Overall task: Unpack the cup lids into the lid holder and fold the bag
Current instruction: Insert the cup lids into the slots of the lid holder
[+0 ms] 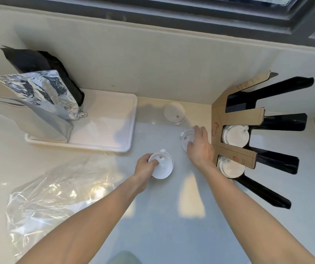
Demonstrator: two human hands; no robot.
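My left hand [146,166] grips a stack of white cup lids [163,165] at the counter's middle. To the right, my right hand [200,147] closes on another white lid stack [186,139], just left of the lid holder [234,111], a cardboard-fronted rack with black dividers. Two of the holder's slots hold white lids [235,137], [230,168]. A third loose lid stack [174,112] stands near the wall. The clear plastic bag [54,193] lies crumpled and flat at the left, apart from both hands.
A white tray [114,119] at the back left carries a silver foil pouch [42,92] and a black pouch [44,63]. The wall and a dark window frame run along the back. The holder's upper slots show only black dividers.
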